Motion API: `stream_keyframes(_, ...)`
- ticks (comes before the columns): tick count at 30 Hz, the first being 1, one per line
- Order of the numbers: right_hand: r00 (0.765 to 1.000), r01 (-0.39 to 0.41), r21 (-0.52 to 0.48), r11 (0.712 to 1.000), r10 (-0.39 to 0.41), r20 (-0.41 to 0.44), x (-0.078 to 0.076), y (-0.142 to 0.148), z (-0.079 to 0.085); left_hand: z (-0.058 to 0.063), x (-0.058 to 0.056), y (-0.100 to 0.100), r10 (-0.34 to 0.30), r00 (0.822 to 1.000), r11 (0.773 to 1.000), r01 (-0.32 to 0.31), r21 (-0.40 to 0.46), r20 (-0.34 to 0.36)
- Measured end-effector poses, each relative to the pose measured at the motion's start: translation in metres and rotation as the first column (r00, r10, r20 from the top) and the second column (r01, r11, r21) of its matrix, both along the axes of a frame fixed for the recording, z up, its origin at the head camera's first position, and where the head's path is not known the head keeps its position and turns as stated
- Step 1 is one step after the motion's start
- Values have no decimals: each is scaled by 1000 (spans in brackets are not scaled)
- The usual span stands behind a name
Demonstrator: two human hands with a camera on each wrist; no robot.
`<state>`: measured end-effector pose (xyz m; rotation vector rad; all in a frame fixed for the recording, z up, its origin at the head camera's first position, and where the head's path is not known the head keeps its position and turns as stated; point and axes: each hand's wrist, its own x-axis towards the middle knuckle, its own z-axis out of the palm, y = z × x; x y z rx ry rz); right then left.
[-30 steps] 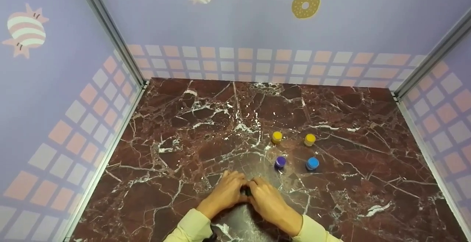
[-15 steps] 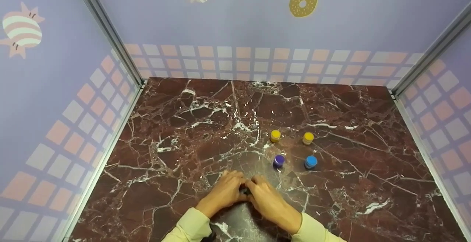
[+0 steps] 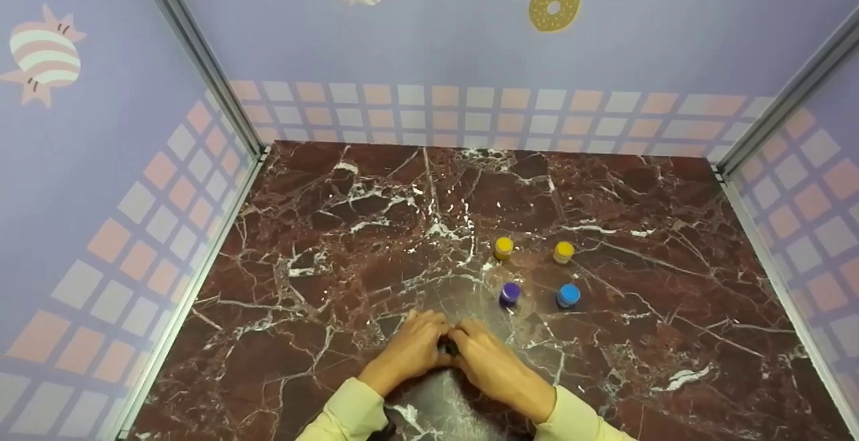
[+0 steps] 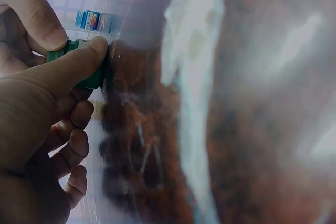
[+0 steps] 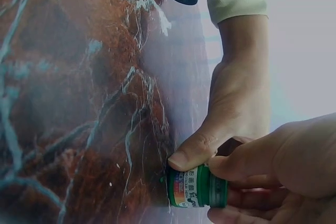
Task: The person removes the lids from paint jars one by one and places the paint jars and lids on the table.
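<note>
Between both hands is a small green paint jar (image 5: 187, 187) with a printed label, close over the table; in the head view it is mostly hidden by the fingers. My left hand (image 3: 416, 344) holds the labelled body, its thumb (image 4: 86, 53) lying along the side. From the other side my right hand (image 3: 488, 364) pinches the green lid (image 5: 217, 190) between thumb and fingers. The lid is on the jar, and the hands nearly meet around it.
Farther back on the marbled table (image 3: 322, 226) stand two yellow-topped jars (image 3: 503, 248) (image 3: 564, 252), a purple one (image 3: 510, 294) and a blue one (image 3: 568, 295), right of the hands. Patterned panels (image 3: 429, 38) enclose the back and sides.
Both hands stay at the same spot around the jar, with only slight shifts of the right hand's fingers. The other jars stand where they were; the head view sways a little.
</note>
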<state>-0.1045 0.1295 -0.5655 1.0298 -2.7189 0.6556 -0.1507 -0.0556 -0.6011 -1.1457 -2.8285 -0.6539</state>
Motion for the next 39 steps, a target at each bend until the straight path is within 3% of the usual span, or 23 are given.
stream_keyframes(21,984,-161,-138,977,169,53,-11,15,-4,1,2,2,12,1000,1000,-12,-24,2)
stream_keyframes(30,983,-92,-253,963,128,131,-10,24,-3,1,5,2,25,1000,999,-24,-23,10)
stream_keyframes(32,978,-66,-327,943,126,165,-10,27,-3,1,6,2,31,999,999,-31,-18,15)
stream_keyframes(34,963,-31,-424,905,140,230,-11,30,-2,1,7,2,39,999,999,-39,-11,24)
stream_keyframes(36,932,25,-532,847,173,319,-12,35,-3,1,8,2,45,998,999,-45,-3,37)
stream_keyframes(39,872,127,-671,731,240,427,-14,42,-4,1,11,2,53,997,999,-54,2,55)
